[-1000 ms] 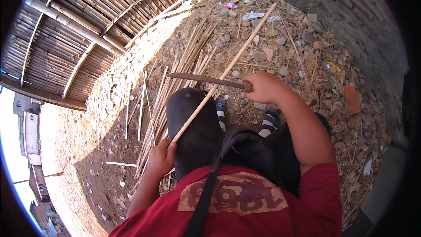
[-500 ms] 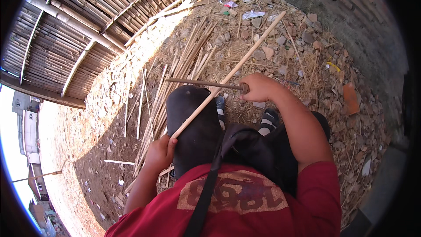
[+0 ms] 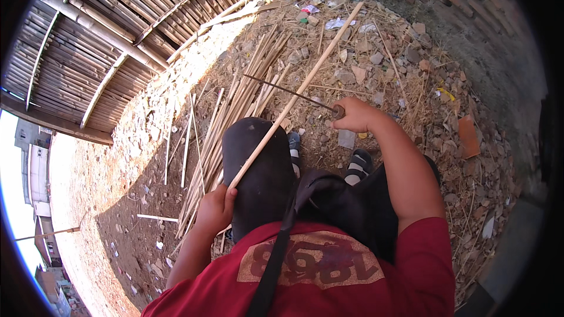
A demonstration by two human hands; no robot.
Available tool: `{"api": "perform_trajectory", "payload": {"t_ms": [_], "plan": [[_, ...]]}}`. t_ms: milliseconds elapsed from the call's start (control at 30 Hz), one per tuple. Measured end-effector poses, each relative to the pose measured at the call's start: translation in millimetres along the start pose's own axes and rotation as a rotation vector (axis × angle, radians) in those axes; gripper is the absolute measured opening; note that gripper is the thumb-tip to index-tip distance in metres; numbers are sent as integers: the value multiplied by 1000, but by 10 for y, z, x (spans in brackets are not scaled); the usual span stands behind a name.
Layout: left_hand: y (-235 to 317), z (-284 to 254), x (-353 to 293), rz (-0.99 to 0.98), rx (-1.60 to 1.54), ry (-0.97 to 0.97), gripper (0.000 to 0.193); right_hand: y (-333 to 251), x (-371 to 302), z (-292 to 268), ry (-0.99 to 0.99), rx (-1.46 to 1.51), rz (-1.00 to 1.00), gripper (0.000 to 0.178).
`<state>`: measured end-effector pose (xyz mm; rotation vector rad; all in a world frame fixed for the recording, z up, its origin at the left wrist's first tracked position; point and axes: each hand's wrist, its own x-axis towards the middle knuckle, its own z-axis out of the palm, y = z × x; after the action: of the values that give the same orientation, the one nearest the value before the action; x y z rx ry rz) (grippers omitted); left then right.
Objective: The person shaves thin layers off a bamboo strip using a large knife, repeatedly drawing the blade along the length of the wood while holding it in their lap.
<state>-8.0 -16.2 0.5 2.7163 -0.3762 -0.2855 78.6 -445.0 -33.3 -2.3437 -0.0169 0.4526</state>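
Note:
My left hand (image 3: 215,210) is closed around the near end of a long, pale bamboo strip (image 3: 320,66), beside my left knee. From there the strip slants up and right over my dark-trousered knee (image 3: 249,141), its far end above the littered ground. My right hand (image 3: 358,116) grips the brown handle of a long-bladed knife (image 3: 276,86). Its thin, dark blade crosses the strip beyond the knee and points up and left. Whether the edge bites into the strip, I cannot tell.
Left of my knee lies a pile of bamboo strips (image 3: 235,103), with several loose ones nearby. Stones and litter cover the ground. A bamboo-slat structure (image 3: 100,41) stands at the upper left, a brick wall (image 3: 470,23) at the right. An orange brick piece (image 3: 468,137) lies right.
My right hand and the knife have shifted slightly right; the blade now tilts up to the left and looks thinner. The strip's far end has swung a little left and up.

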Motion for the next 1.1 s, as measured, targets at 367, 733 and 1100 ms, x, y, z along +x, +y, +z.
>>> {"api": "perform_trajectory", "payload": {"t_ms": [367,733,1100], "plan": [[-31,-128,42,39,21,-20,41,331,93,-151,85,312,233,42],[-47,-117,50,20,23,-30,41,169,31,-133,166,155,117,31],[-78,-156,71,25,24,-72,45,-9,-8,-86,91,-31,45,27]]}}
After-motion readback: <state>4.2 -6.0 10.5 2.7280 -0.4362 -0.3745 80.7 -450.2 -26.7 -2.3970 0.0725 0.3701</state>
